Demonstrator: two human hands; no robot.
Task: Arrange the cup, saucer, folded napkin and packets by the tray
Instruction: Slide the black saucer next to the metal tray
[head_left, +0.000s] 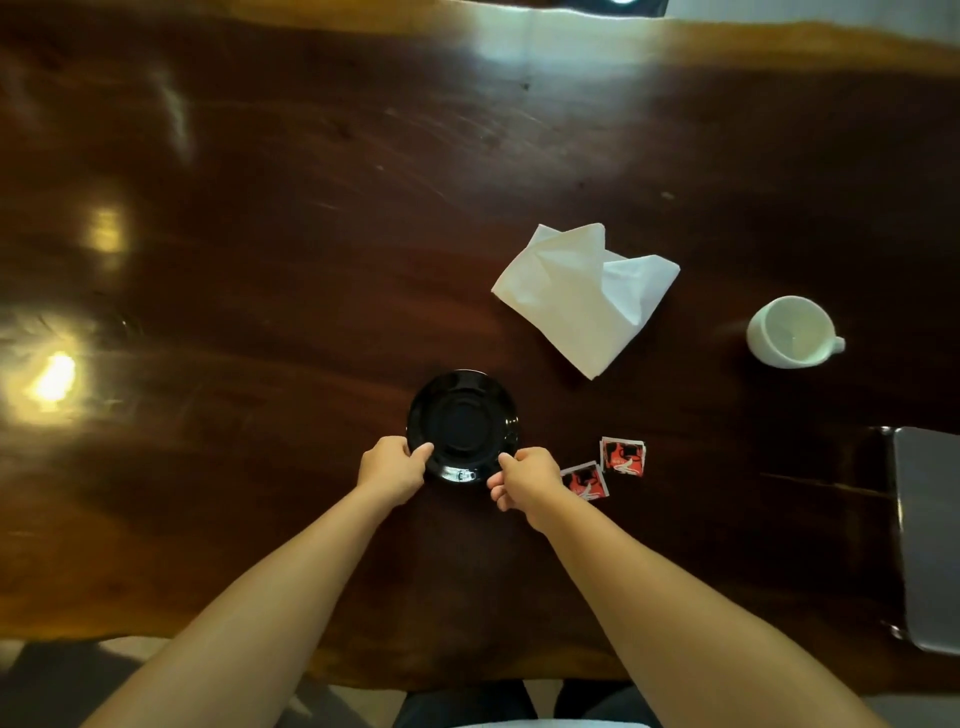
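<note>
A black saucer (462, 423) lies flat on the dark wooden table (260, 234) in front of me. My left hand (390, 467) grips its near left rim and my right hand (527, 480) pinches its near right rim. Two red packets (623, 457) lie just right of my right hand, one partly under it. A white napkin (584, 296), loosely folded, lies farther back to the right. A white cup (789, 332) stands upright at the far right, its handle pointing right. A grey tray (930, 535) sits at the right edge, cut off by the frame.
Bright lamp reflections shine on the table's left half. The table's near edge runs just above my legs at the bottom.
</note>
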